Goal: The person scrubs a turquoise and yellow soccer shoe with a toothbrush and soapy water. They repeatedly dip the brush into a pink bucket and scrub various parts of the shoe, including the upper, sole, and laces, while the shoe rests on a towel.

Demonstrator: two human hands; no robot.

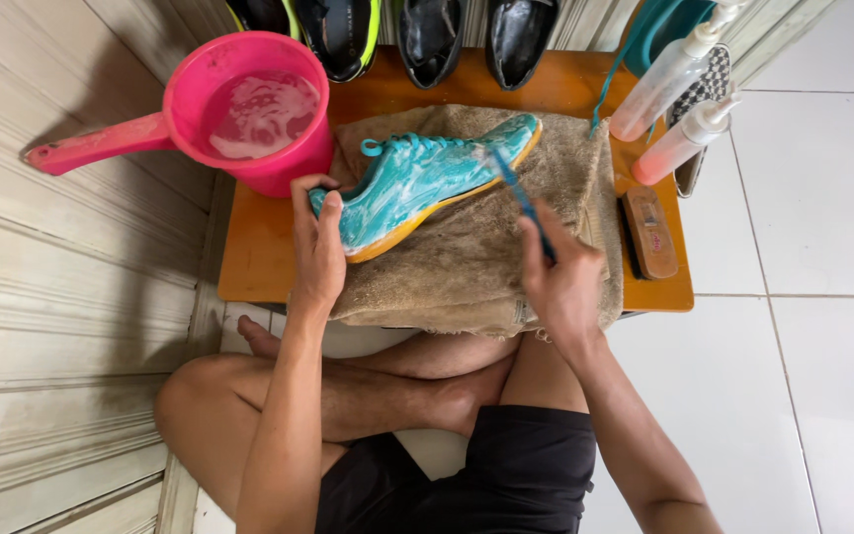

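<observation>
Head view: a person sits cross-legged on white tiles at a low orange wooden table point(249, 267)
Left hand point(316, 247): fingers closed round the heel of a soapy turquoise sports shoe with an orange sole point(417, 178)
Shoe: lying on its side on a brown worn towel point(476, 267) spread over the table
Right hand point(560, 277): gripping a thin blue-handled brush point(521, 198), bristle end touching the shoe near its toe
Nearby: pink plastic dipper of sudsy water point(249, 109) just beside the heel; brown wooden scrubbing brush point(649, 232) at the table's right edge
</observation>
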